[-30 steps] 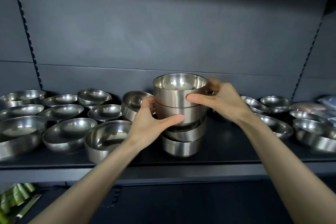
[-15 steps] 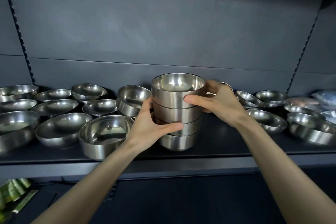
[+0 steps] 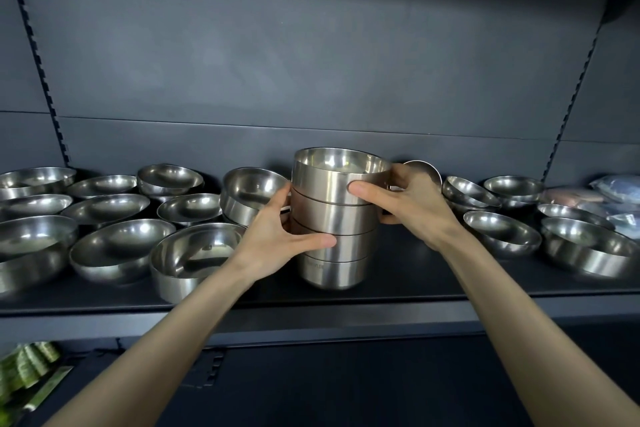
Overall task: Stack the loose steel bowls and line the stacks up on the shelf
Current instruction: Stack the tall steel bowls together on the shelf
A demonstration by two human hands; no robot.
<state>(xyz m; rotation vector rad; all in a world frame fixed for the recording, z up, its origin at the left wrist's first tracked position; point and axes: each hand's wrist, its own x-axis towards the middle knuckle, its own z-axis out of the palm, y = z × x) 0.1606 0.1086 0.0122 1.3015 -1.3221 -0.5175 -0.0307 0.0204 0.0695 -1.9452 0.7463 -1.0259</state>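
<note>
Dark shelf [image 3: 415, 282] carried loose bowls [image 3: 121, 250] at nine and three o'clock. My left hand [image 3: 277, 236] and right hand [image 3: 412, 204] clasped the four-bowl stack [image 3: 332, 218] at centre; I judged squeezing evenly would seat it straight.
</note>
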